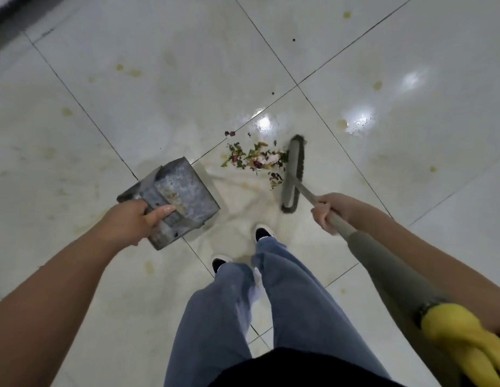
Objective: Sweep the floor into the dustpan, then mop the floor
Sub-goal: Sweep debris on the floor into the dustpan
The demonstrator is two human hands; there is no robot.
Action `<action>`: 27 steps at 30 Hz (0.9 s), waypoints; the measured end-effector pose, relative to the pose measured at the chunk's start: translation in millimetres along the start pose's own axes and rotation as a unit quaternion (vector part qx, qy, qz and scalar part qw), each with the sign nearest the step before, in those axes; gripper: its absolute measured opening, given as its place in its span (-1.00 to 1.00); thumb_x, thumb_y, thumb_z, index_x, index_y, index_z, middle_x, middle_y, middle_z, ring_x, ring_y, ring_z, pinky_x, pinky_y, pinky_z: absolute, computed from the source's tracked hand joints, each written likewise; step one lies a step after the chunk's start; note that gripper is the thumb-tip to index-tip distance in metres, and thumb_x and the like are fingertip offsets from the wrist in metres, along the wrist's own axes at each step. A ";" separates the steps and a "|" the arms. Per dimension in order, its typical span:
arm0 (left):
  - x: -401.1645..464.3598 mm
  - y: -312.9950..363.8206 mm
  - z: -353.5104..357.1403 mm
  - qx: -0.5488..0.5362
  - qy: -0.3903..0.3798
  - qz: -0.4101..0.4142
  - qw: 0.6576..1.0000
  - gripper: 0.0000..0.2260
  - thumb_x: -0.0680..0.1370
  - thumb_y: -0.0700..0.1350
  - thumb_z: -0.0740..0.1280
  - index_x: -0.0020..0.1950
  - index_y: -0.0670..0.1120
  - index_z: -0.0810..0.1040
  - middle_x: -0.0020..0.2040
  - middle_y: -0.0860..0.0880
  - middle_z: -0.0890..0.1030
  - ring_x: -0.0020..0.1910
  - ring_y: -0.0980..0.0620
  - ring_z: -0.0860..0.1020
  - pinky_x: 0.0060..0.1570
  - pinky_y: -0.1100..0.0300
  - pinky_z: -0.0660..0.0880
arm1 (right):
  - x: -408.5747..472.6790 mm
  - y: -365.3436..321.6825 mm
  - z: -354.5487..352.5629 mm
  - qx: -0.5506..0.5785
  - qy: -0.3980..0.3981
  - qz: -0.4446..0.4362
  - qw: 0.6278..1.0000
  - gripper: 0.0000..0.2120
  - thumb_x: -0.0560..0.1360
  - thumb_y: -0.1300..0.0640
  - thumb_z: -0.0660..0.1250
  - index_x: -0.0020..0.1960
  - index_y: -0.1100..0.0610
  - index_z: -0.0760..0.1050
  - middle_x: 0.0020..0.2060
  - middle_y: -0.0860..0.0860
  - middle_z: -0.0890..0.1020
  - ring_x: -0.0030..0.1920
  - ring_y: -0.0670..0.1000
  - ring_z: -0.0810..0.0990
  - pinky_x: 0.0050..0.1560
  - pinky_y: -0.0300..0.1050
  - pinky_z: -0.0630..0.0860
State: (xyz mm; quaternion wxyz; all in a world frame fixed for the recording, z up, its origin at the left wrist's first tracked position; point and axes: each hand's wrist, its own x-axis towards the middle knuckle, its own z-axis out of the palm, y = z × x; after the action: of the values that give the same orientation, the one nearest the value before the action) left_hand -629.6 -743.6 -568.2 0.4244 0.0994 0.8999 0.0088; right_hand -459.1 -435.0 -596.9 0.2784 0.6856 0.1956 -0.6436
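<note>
We see the scraps (257, 160) lying on the tiled floor (411, 79), touching the broom head (293, 174) on its left side. Our right hand (325, 212) grips the broom handle. Our left hand (134, 222) grips the grey dustpan (181, 191), left of the scraps and apart from them. Yellowish stains dot the tiles.
</note>
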 end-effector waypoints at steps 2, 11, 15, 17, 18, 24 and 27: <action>9.5 0.4 -5.1 0.014 -0.001 0.006 1.000 -0.54 0.51 0.21 0.20 -0.35 -0.15 0.47 -0.41 -0.05 0.51 -0.52 -0.01 0.51 -0.49 0.19 0.30 | 3.3 -1.3 25.9 -0.002 -0.038 -0.001 0.999 -0.69 0.67 0.16 -0.06 -0.20 0.18 0.28 -0.73 -0.02 0.26 -0.80 -0.13 0.24 -0.76 -0.42 0.21; 29.3 -36.3 -35.2 -0.050 -0.012 0.013 0.999 -0.55 0.50 0.19 0.23 -0.43 -0.12 0.44 -0.52 -0.03 0.49 -0.56 0.00 0.48 -0.52 0.22 0.30 | -31.0 3.4 50.0 0.022 -0.002 0.038 0.999 -0.65 0.63 0.06 0.08 -0.30 0.15 0.25 -0.73 -0.03 0.29 -0.80 -0.13 0.23 -0.77 -0.44 0.19; 40.0 -60.0 -44.8 -0.038 -0.026 0.026 0.999 -0.56 0.51 0.18 0.23 -0.42 -0.11 0.42 -0.49 0.04 0.47 -0.55 0.05 0.47 -0.52 0.25 0.28 | -46.9 6.5 55.7 -0.062 0.093 -0.024 0.994 -0.72 0.63 0.13 0.04 -0.24 0.17 0.26 -0.76 -0.01 0.27 -0.81 -0.12 0.22 -0.74 -0.49 0.19; 45.5 -68.0 -47.5 -0.040 -0.045 0.029 0.998 -0.56 0.51 0.18 0.24 -0.41 -0.12 0.43 -0.46 0.00 0.48 -0.49 0.03 0.48 -0.52 0.24 0.32 | -49.4 3.7 65.6 -0.128 0.140 -0.061 0.980 -0.74 0.63 0.15 0.05 -0.23 0.19 0.26 -0.76 0.01 0.28 -0.81 -0.11 0.22 -0.72 -0.48 0.22; 47.6 -71.0 -48.1 -0.046 -0.050 0.031 0.997 -0.57 0.51 0.17 0.24 -0.40 -0.12 0.44 -0.46 -0.02 0.48 -0.47 0.03 0.48 -0.51 0.23 0.33 | -48.5 0.9 71.8 -0.165 0.160 -0.079 0.970 -0.74 0.62 0.15 0.07 -0.24 0.19 0.26 -0.75 0.02 0.29 -0.81 -0.11 0.22 -0.70 -0.47 0.23; 70.8 -71.8 -50.5 0.004 -0.082 0.043 0.996 -0.56 0.51 0.20 0.23 -0.33 -0.14 0.40 -0.32 -0.14 0.55 -0.40 0.02 0.45 -0.43 0.24 0.34 | -15.3 -42.6 115.9 -0.435 0.206 -0.180 0.858 -0.67 0.63 0.09 0.07 -0.25 0.25 0.27 -0.56 0.17 0.39 -0.67 0.06 0.35 -0.58 -0.23 0.35; 84.5 -66.1 -45.2 0.016 -0.076 0.058 0.995 -0.55 0.51 0.22 0.23 -0.28 -0.18 0.46 -0.17 -0.22 0.64 -0.40 0.00 0.49 -0.41 0.23 0.36 | 15.1 -78.1 138.9 -0.484 0.210 -0.194 0.827 -0.71 0.64 0.09 0.05 -0.11 0.31 0.29 -0.50 0.16 0.37 -0.57 0.06 0.33 -0.54 -0.16 0.33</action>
State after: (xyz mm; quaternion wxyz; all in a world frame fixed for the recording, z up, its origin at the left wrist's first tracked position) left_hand -727.9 -789.6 -610.4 0.4891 0.1588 0.8576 0.0112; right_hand -614.0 -464.3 -624.4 0.3960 0.5291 0.6649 -0.3481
